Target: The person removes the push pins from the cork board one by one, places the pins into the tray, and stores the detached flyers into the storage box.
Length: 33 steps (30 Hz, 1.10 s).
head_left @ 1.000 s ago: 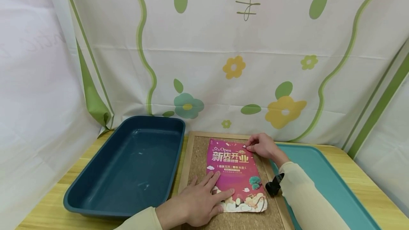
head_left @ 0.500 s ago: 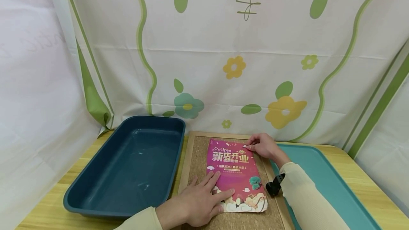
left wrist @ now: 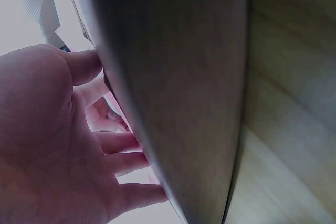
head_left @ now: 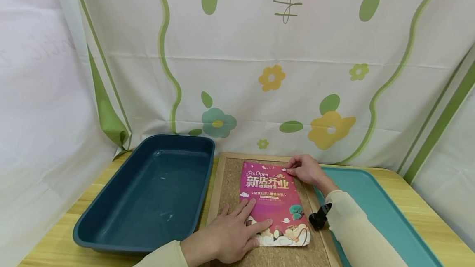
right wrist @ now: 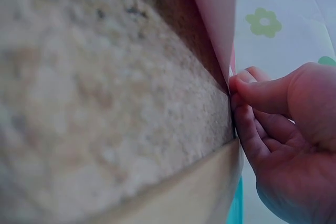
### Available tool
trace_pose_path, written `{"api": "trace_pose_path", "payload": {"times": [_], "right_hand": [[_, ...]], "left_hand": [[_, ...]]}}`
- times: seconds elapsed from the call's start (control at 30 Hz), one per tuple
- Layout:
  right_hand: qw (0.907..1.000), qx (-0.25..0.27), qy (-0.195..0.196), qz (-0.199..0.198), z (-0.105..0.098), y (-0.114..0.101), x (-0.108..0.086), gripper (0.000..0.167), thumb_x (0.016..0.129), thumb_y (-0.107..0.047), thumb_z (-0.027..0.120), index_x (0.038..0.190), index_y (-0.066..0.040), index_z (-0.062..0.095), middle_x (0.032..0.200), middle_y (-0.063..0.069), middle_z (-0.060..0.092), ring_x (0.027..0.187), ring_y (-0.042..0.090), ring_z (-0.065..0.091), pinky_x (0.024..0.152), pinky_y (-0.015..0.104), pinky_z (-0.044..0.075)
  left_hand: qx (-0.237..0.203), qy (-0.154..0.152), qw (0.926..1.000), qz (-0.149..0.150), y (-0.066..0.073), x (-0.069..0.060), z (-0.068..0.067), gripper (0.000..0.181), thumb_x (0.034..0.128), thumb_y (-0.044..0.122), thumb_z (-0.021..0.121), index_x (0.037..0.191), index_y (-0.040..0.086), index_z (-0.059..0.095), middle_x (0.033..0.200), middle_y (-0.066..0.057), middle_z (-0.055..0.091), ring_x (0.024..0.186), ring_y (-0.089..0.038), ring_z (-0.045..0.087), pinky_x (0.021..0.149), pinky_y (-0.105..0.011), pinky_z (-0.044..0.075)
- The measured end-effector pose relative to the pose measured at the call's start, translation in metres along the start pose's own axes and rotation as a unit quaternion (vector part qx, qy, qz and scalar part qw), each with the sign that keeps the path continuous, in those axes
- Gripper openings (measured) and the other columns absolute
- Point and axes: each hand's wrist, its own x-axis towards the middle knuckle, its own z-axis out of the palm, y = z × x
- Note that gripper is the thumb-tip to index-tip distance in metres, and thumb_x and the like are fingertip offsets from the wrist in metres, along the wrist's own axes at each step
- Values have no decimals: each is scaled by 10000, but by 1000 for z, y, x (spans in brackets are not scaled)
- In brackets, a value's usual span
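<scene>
A pink and purple poster (head_left: 272,205) with gold lettering lies on a wood-framed cork board (head_left: 230,176). My left hand (head_left: 233,234) rests on its lower left part, fingers spread. The left wrist view shows this hand's palm (left wrist: 47,140) and the board's edge side-on. At the poster's upper right corner, my right hand (head_left: 306,169) pinches a small white pin-like thing (head_left: 284,170), mostly hidden by the fingers. In the right wrist view, the thumb and fingers of this hand (right wrist: 294,114) meet beside the poster's edge (right wrist: 220,19), which stands a little off the cork.
A deep dark blue tray (head_left: 148,201) stands left of the board on the wooden table (head_left: 55,230). Right of the board lies a flat teal tray (head_left: 371,205), partly under my right sleeve. A white flowered cloth (head_left: 237,81) hangs behind.
</scene>
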Motion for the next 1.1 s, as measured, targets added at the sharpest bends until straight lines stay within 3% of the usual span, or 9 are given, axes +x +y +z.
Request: {"api": "trace_pose_path", "payload": {"times": [0.27,0.57,1.1], "right_hand": [[10000,36,23,-71,-2,2,-1,82,1017,-97,705,975,-74,770,976,97,727,952,232,626,839,374,536],[9998,62,140,-148,-18,8,-6,72,1003,-93,720,989,-59,782,978,114,735,926,233,622,746,319,512],[9992,-139,277,-241,-44,25,-24,103,1009,-110,721,1050,-25,761,974,110,744,892,250,668,719,324,534]], "left_hand": [[-56,-37,10000,22,0,0,-1,582,1053,527,547,1587,608,328,1787,29,200,1651,-280,236,1225,-694,352],[-69,-71,10000,6,1,0,-1,576,1058,523,542,1589,600,334,1788,27,194,1655,-280,225,1230,-692,345],[2,44,10000,54,0,-1,0,573,1064,516,534,1599,579,339,1789,9,196,1654,-289,231,1230,-682,354]]}}
